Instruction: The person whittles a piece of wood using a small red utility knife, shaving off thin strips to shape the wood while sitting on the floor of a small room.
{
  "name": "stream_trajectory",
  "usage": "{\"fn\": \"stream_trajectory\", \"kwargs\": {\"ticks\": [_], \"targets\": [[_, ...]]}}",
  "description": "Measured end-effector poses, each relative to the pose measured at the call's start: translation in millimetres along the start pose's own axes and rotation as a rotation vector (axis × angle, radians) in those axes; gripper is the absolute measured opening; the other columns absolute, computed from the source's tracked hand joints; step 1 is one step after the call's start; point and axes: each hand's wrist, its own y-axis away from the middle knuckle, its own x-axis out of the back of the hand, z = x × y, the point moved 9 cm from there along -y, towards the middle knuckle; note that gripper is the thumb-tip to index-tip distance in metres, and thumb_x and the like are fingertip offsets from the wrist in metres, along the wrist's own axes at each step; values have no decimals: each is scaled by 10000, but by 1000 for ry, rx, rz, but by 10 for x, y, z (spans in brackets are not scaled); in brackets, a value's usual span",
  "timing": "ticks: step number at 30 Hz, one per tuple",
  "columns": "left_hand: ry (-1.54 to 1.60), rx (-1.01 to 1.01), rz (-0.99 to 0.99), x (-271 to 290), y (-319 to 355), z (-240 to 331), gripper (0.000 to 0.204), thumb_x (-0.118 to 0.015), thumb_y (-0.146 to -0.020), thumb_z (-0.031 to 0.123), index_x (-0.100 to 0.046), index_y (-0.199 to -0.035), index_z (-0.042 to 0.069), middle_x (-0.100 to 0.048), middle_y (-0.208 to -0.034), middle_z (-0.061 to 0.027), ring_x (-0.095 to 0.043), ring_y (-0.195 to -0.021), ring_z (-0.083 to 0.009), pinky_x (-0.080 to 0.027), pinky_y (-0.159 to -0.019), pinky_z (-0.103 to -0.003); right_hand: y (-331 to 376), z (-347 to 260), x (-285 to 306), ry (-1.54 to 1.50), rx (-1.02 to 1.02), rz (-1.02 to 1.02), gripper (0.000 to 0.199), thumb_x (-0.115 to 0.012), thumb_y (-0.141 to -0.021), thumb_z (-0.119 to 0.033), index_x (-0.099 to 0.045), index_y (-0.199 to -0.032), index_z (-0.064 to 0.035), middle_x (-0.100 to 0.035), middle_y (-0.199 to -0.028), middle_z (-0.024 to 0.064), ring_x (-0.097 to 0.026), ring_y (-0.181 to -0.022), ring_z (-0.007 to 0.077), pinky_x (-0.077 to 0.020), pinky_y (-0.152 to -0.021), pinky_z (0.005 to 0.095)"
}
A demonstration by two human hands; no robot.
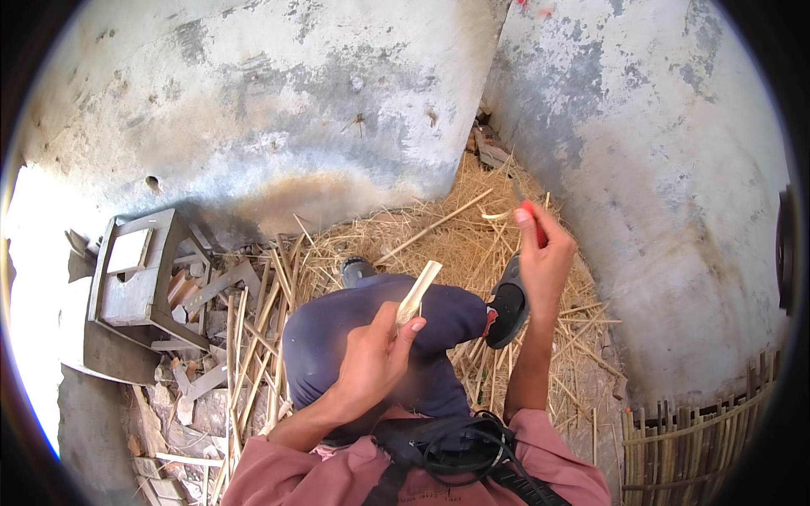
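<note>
My left hand (375,358) is closed round a short, pale split piece of bamboo (419,289), which points up and to the right above my bent leg. Raised to the right, my right hand (546,253) grips a red-handled knife (535,221). Its thin grey blade points up and away from me, apart from the bamboo. A pale curled shaving (496,216) shows just left of the knife. My fingers cover part of the handle and the bamboo's lower end.
Shavings (472,202) and long bamboo strips (261,337) litter the floor. A worn wooden stool (139,287) stands left among rubble. Peeling walls (354,101) meet ahead in a corner. A slatted bamboo panel (700,447) is at the lower right. My sandalled foot (508,305) lies near my right forearm.
</note>
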Motion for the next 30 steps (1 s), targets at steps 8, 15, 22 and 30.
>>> {"fn": "stream_trajectory", "kwargs": {"ticks": [8, 15, 22, 30], "targets": [[302, 14, -63, 34, -106, -83, 378, -420, -1163, 302, -644, -1232, 5, -384, -627, 63, -326, -549, -33, -265, -507, -263, 363, 0, -322, -410, -71, -397, 312, -666, -1039, -233, -730, -1192, 31, -605, -788, -59, -472, -659, 36, -320, -565, 218], [380, 73, -138, -2, -76, -103, 332, -440, -1160, 272, -619, -1277, 19, -441, -706, 66, -360, -590, -17, -296, -533, -218, 761, -459, -343, -552, 186, -535, 291, -719, -1009, -238, -701, -1130, 26, -640, -813, 7, -518, -665, 56, -391, -576, 223], [431, 4, -72, -2, -83, -106, 197, -578, -1097, 106, -518, -1264, 20, -598, -866, 39, -428, -662, 4, -349, -556, -198, 899, -679, -508, -441, 343, -617, 313, -786, -957, -276, -730, -1075, 9, -729, -872, 113, -692, -663, 203, -526, -579, 294], [374, 118, -166, -54, -75, -171, 231, -597, -1082, 96, -486, -1257, -7, -690, -876, -73, -573, -739, -99, -452, -662, -286, 913, -623, -583, -479, 364, -681, 338, -818, -920, -291, -747, -1064, 6, -724, -857, 113, -686, -657, 215, -523, -575, 311]]}}
